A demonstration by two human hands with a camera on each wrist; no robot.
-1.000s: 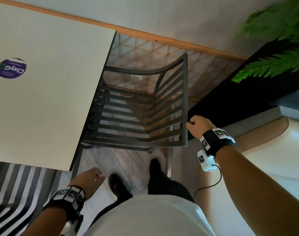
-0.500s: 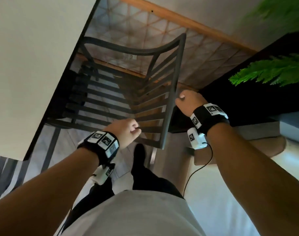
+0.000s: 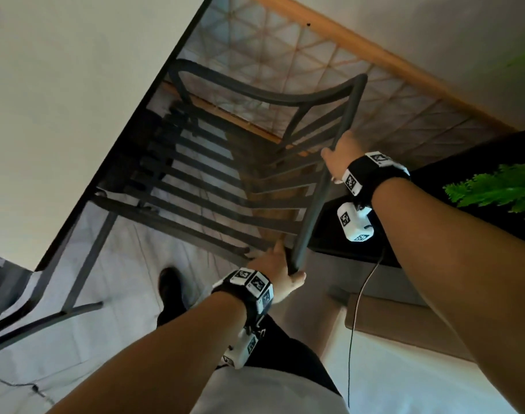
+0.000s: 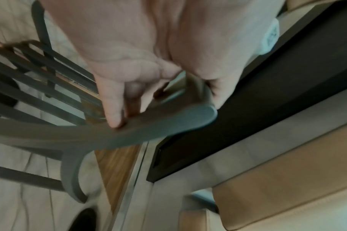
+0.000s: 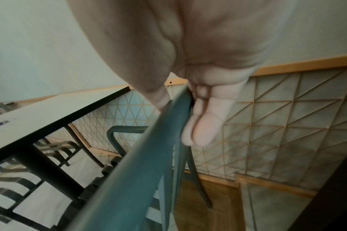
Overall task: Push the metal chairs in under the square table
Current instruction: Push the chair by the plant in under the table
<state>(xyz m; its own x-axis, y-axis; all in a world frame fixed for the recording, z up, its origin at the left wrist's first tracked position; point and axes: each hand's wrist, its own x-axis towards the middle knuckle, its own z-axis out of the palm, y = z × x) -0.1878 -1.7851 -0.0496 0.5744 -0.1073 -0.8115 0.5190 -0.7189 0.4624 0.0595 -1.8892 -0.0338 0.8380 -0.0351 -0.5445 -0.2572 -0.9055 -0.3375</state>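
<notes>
The dark metal slatted chair [image 3: 213, 186] stands at the right edge of the white square table [image 3: 76, 100], with the left part of its seat under the tabletop. Its back's top rail [image 3: 315, 210] runs up the middle of the head view. My left hand [image 3: 280, 267] grips the near end of that rail; in the left wrist view the fingers [image 4: 113, 112] lie along the rail [image 4: 148, 129] and the thumb is on its other side. My right hand [image 3: 340, 153] grips the rail farther up, its fingers [image 5: 200, 125] curled over the rail [image 5: 141, 156].
A black cabinet [image 3: 434, 204] with a green plant [image 3: 494, 189] stands close to the right of the chair back. A tan bench [image 3: 404, 324] lies below it. A tiled wall panel [image 3: 315, 64] is behind the chair. Another chair [image 3: 4, 282] shows at the lower left.
My left hand came up from my side and took hold of the chair's top rail. The right hand kept its hold. The chair seat slid in towards the table.
</notes>
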